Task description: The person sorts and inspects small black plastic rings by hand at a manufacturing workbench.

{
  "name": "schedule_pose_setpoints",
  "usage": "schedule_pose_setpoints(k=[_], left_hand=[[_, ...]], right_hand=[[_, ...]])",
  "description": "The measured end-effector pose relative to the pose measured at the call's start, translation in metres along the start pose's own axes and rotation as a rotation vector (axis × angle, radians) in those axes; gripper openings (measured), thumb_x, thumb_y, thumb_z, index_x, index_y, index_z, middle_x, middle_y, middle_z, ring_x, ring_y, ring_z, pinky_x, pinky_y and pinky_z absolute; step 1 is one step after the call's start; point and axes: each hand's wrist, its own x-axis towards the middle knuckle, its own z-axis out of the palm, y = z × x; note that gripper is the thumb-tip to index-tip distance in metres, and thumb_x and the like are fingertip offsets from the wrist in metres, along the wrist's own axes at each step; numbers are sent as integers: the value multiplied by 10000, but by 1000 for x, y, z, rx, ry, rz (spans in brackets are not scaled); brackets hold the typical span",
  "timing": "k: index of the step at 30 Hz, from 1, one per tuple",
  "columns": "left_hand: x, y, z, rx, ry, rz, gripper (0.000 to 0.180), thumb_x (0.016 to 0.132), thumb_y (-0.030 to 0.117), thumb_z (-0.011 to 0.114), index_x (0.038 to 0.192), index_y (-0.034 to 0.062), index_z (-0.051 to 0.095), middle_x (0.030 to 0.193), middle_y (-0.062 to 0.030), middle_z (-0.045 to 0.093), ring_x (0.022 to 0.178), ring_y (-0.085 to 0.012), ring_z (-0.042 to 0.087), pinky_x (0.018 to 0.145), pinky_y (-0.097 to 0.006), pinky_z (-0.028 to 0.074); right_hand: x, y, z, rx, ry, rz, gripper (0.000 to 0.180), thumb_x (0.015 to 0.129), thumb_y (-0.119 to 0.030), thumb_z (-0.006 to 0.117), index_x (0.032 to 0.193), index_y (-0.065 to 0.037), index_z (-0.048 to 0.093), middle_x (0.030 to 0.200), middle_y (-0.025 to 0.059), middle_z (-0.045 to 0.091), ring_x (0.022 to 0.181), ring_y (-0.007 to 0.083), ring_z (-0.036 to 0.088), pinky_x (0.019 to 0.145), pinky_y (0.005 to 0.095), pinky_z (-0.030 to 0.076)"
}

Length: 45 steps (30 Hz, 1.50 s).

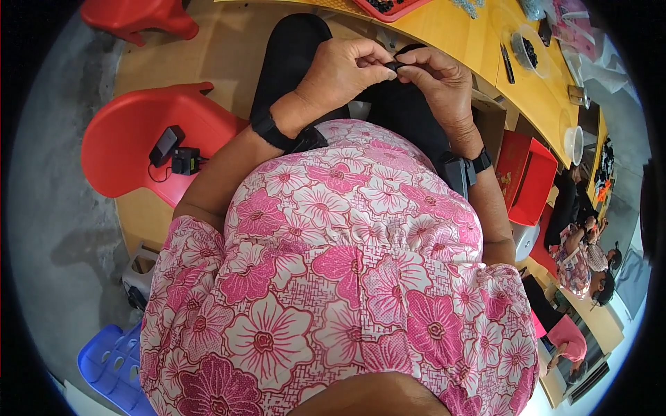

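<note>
Together, left hand (345, 69) and right hand (442, 84) pinch a small black piece (394, 66) over the lap (378, 104).
Thumbs and fingertips closed on it, near the yellow table (479, 55); far right, clear tub (541, 67) with black bits (531, 52); left, red chair (114, 139) bearing a boxy black device (185, 161).

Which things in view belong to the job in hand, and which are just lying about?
In the job:
small black piece, pinched by left hand and right hand
probably clear round tub and red tray, both holding dark bits

Apparently lying about:
slim black pen-like tool
red plastic chair
two black devices on it
</note>
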Motion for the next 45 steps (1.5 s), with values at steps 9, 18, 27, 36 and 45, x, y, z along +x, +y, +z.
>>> schedule_pose_setpoints(k=[9,18,27,36,45], left_hand=[[-2,0,0,52,-14,29,168,772,88,713,914,8,674,730,-31,651,659,-65,593,598,-208,485],[-3,-8,0,-31,-22,0,151,765,73,695,901,9,681,748,-59,670,672,-89,624,616,-218,505],[-2,-9,-1,-57,-44,11,175,799,100,706,930,-9,664,730,19,620,660,-23,541,577,-182,453],[-2,-5,0,-50,-29,5,171,811,86,684,951,-11,661,772,-18,661,694,-48,599,608,-195,495],[-2,-10,2,-58,-19,15,171,820,82,674,962,-11,663,756,-22,663,676,-45,601,593,-185,493]], right_hand=[[1,-10,2,-179,-39,-40,124,785,34,667,906,6,679,854,46,666,747,102,637,700,214,531],[0,-2,1,50,-69,93,142,829,-14,645,965,2,683,837,59,680,729,109,644,700,224,536],[-1,0,3,71,-19,118,142,845,-7,622,974,5,680,833,55,672,734,100,640,701,221,536],[-5,3,14,68,82,-15,122,803,60,639,908,16,681,826,44,633,731,104,630,681,208,526],[-8,3,15,-60,101,-129,150,785,82,642,907,6,684,838,53,627,749,120,633,699,218,536]])
